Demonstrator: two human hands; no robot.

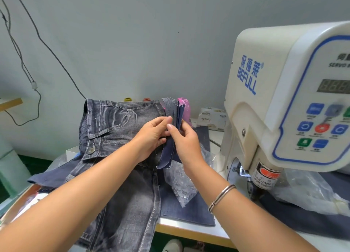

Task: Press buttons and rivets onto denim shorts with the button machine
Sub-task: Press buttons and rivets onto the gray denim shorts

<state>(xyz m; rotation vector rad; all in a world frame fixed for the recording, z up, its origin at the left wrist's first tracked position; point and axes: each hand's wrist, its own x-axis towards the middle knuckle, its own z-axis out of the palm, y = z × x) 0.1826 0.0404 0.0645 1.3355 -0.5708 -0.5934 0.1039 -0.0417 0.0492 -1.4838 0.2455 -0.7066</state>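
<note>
Denim shorts [117, 130], grey-washed, lie in a heap on the left half of the worktop [191, 231], waistband toward the wall, one leg hanging over the front edge. A metal button [91, 150] sits on the waistband at the left end. Both hands meet over the right side of the shorts. Left hand [151, 136]: fingers curled, thumb and fingertips pinching the edge of a small stack of dark blue denim scraps [173, 130]. Right hand [184, 140]: thumb pressed on the near face of the same scraps, remaining fingers curled behind them, so the stack is pinched from both sides and stands roughly upright, frayed edges at top. A bangle [221, 197] rings the right wrist. Below the hands, a clear plastic bag of small round parts [180, 185] rests on a flat piece of blue denim [189, 212]. Button machine [280, 100], cream with blue lettering and a button panel, stands at the right, well apart from the shorts; its press head [264, 177] points down at the worktop. Crumpled clear plastic [306, 189] lies beneath the machine.
</note>
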